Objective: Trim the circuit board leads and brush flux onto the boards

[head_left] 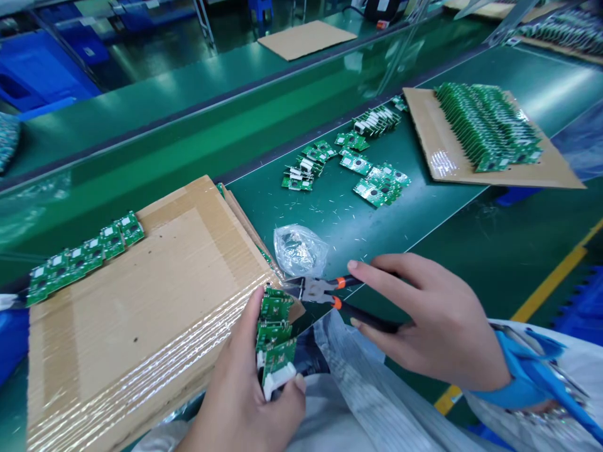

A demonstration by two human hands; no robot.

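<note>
My left hand point(249, 370) is closed around a few green circuit boards point(276, 336), one with a white connector at its lower end. In my right hand point(428, 320) is a pair of cutting pliers point(318, 290) with black and orange handles. Its handles are spread apart, and the jaws lie close to the top of the held boards; whether they touch cannot be made out. Just beyond the jaws sits a clear plastic bag point(300, 250) with small bits inside. A blue strap point(522, 367) circles my right wrist.
A taped cardboard sheet point(155, 301) on the left carries a row of boards point(87, 254). Loose boards point(381, 182) and thin clippings lie on the green bench point(339, 220). Many boards point(490, 129) stand in rows on another cardboard sheet point(443, 160) at the right.
</note>
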